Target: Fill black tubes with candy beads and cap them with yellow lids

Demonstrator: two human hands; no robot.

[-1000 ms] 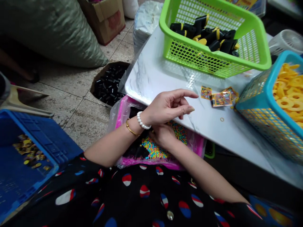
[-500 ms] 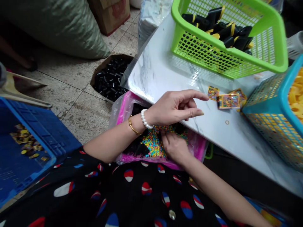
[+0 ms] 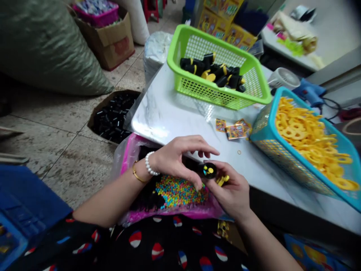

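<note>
Single head-worn view, facing forward and down (close above the lap)

Left of the marbled table [image 3: 158, 113], speckled floor tiles [image 3: 60, 131] run beneath a big green sack [image 3: 50, 49] and a carton [image 3: 117, 47], with a red stool [image 3: 151, 10] beyond it and soft light glinting on its top.
</note>
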